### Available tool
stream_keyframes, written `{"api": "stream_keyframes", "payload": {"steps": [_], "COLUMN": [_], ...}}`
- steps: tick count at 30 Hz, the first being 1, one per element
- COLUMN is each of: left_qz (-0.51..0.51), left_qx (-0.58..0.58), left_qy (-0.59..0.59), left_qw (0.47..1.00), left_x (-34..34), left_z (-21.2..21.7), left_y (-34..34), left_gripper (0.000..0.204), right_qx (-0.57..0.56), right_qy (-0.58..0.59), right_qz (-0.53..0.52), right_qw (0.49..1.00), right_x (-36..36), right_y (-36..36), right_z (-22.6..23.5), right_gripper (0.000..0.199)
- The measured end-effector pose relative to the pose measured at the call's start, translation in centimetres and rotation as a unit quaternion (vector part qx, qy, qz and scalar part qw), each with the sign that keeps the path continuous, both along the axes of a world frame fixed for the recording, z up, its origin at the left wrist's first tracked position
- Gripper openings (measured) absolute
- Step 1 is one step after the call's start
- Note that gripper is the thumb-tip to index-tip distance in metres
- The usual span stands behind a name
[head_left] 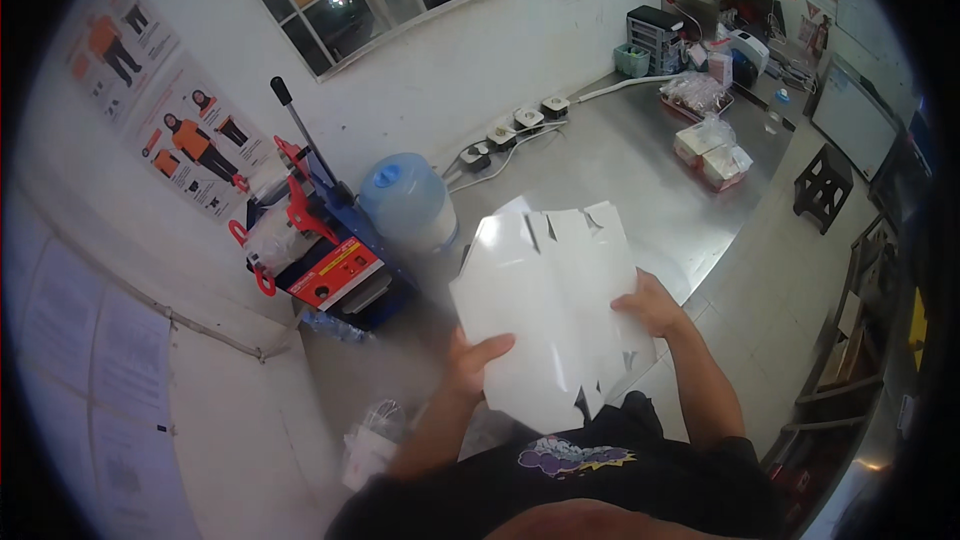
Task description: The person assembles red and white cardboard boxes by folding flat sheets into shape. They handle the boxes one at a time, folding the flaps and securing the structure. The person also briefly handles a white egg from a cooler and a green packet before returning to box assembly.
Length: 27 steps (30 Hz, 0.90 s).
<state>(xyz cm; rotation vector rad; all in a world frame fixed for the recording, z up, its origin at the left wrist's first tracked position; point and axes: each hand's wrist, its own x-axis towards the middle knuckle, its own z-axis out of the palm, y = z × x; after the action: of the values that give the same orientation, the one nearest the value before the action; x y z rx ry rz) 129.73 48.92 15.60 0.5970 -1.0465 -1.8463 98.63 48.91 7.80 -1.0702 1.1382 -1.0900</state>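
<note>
Between my two hands I hold a flat sheet of white die-cut cardboard (pixel 550 315), with slots and flaps along its far and near edges. It looks like an unfolded box blank, glossy on the side facing me. My left hand (pixel 472 360) grips its left edge, thumb on top and fingers hidden underneath. On the right edge, my right hand (pixel 648 306) holds it the same way, thumb over the face. The sheet is tilted above the near edge of the steel table (pixel 600 150), close to my body.
A blue and red sealing machine (pixel 335 265) with an upright lever stands at the left. Beside it sits a large blue water bottle (pixel 408 202). Power sockets (pixel 515 125) run along the wall. White boxes (pixel 712 155) in plastic lie far right; a dark stool (pixel 823 187) stands beyond.
</note>
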Motion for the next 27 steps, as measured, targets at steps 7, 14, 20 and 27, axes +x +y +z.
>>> {"api": "stream_keyframes", "payload": {"steps": [7,14,20,27], "left_qz": [-0.040,-0.006,0.032,0.075], "left_qx": [-0.094,-0.016,0.084,0.134], "left_qy": [-0.142,-0.095,-0.034,-0.189], "left_qw": [0.985,0.995,0.995,0.970], "left_x": [-6.3,-0.7,5.2,4.0], "left_z": [-1.7,-1.5,-5.4,-11.5], "left_y": [0.9,-5.1,-5.8,0.1], "left_gripper": [0.036,0.052,0.046,0.051], "right_qx": [-0.011,0.004,0.106,0.083], "right_qy": [0.183,0.051,-0.063,0.039], "right_qz": [-0.137,-0.205,-0.063,-0.054], "right_qw": [0.974,0.977,0.990,0.994], "right_x": [6.8,4.0,-0.8,0.6], "right_y": [-2.1,-0.5,2.2,5.7], "right_z": [-3.7,-5.4,1.8,0.5], "right_gripper": [0.043,0.046,0.045,0.041]}}
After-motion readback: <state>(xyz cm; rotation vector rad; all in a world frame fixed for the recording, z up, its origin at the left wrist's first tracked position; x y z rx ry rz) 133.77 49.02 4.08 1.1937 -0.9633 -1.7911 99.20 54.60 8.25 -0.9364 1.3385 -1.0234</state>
